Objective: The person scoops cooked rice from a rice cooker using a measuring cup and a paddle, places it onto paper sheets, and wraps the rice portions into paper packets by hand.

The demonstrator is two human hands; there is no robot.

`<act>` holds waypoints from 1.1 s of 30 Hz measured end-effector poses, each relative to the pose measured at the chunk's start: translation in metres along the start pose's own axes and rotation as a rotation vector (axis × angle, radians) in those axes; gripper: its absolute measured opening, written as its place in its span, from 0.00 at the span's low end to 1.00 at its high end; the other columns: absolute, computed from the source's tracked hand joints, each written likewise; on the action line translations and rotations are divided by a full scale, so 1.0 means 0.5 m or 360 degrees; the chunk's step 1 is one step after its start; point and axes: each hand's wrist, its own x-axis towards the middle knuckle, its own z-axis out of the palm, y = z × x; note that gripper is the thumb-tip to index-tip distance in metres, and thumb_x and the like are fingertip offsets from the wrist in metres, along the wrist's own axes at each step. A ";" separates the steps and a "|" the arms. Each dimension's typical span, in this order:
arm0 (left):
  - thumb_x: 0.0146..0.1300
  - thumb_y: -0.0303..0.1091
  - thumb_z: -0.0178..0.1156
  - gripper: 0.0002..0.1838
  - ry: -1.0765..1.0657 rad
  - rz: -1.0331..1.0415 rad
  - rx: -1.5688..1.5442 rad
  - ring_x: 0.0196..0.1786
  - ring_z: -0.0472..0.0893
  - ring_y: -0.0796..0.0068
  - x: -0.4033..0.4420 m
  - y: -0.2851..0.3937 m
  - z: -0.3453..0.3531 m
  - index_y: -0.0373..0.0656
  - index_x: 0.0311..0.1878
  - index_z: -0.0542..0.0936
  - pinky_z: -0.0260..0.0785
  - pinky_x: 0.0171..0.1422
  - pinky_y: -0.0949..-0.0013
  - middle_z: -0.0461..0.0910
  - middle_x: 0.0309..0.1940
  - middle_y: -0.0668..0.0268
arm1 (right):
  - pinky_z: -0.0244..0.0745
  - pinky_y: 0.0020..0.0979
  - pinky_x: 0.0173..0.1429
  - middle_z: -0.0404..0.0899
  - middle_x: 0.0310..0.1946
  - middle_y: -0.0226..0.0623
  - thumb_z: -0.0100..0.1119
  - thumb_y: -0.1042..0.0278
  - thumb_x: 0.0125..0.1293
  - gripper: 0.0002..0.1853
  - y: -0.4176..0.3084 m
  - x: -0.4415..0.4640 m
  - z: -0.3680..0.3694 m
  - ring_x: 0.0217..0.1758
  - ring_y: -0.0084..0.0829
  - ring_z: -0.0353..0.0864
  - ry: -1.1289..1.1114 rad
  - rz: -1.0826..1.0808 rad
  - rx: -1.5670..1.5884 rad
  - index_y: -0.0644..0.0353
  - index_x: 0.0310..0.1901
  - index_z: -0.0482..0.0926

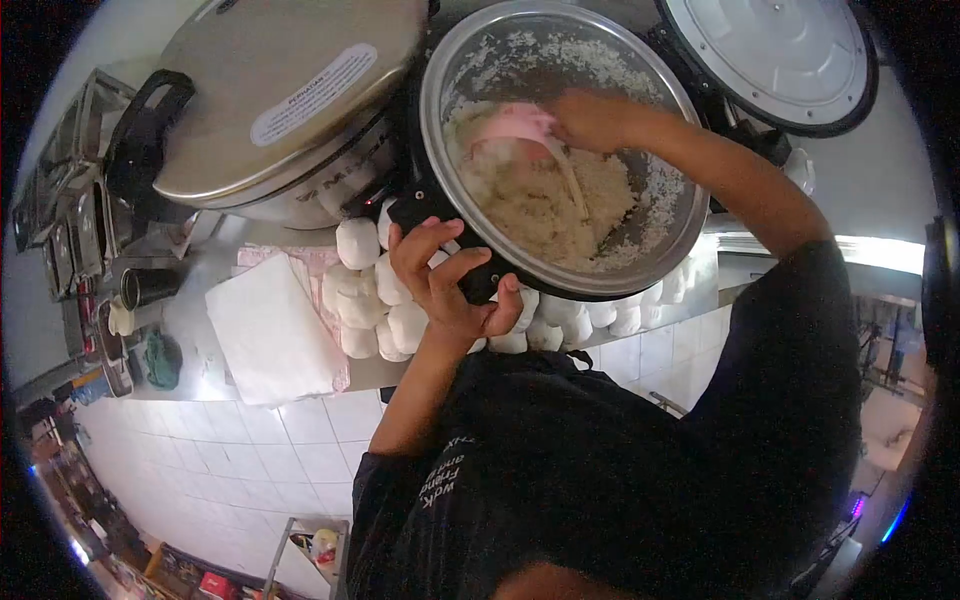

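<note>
My left hand [445, 280] is curled around the black side handle [478, 275] of a round rice cooker with a wide metal rim [690, 215]. Cooked rice [540, 215] lies in its bowl, with grains stuck along the walls. Inside the bowl, my right hand [590, 118] is closed on a pink plastic scoop [512, 122], slightly blurred, at the rice surface. A thin pale stick [577, 187] slants across the rice below the scoop; whether it joins the scoop, I cannot tell. Several white wrapped bundles [358, 243] sit beside and under the cooker's near edge.
A big lidded metal pot [330, 185] stands at the left. White paper sheets [268, 325] are stacked near the counter's front edge. An open cooker lid [775, 55] is at the upper right. A dark cup [150, 287] and metal trays [90, 220] are at far left.
</note>
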 end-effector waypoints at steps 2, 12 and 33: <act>0.50 0.45 0.62 0.16 0.0011 -0.0013 0.0004 0.53 0.71 0.56 0.004 0.003 0.001 0.50 0.39 0.75 0.49 0.71 0.46 0.74 0.48 0.59 | 0.79 0.49 0.43 0.82 0.37 0.55 0.55 0.67 0.63 0.15 -0.007 0.041 0.014 0.41 0.52 0.84 0.0033 0.0343 -0.0235 0.62 0.49 0.77; 0.49 0.41 0.64 0.15 -0.0020 0.0034 0.0015 0.55 0.70 0.58 0.001 0.000 0.005 0.50 0.39 0.73 0.51 0.71 0.47 0.72 0.48 0.60 | 0.76 0.47 0.47 0.82 0.39 0.55 0.54 0.65 0.64 0.17 -0.002 0.043 0.092 0.42 0.53 0.82 -0.0544 -0.0201 -0.0281 0.67 0.50 0.76; 0.65 0.50 0.57 0.21 -0.0326 -0.0374 -0.0744 0.35 0.73 0.69 0.151 0.140 -0.042 0.39 0.42 0.69 0.67 0.43 0.67 0.74 0.33 0.60 | 0.56 0.18 0.13 0.60 0.17 0.19 0.44 0.60 0.72 0.12 0.035 -0.325 0.017 0.10 0.14 0.57 -0.0411 0.0526 0.2195 0.54 0.50 0.73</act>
